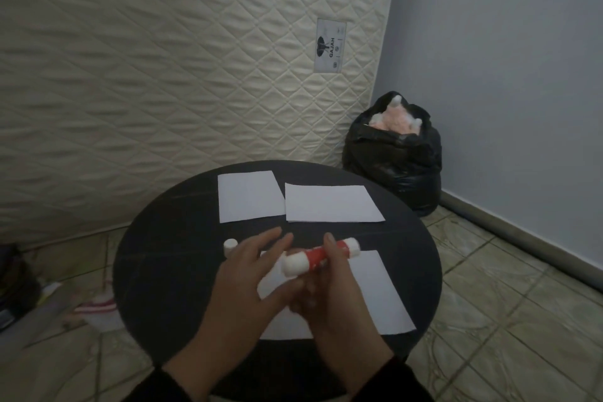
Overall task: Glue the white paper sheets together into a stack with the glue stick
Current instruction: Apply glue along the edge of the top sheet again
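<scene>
Head view: right hand (329,290) is gripping the glue stick (313,258), fingers clamped round its red middle, holding it sideways above the near paper sheet (375,290). Left hand (251,274) is hovering beside the stick's white end, fingers spread, holding nothing. Cap (230,246) is standing on the round table (156,258), just left of that hand. Two more sheets, one left (248,196) and one right (329,202), are lying side by side at the far rim, edges touching. Bare tabletop is showing on the left.
</scene>
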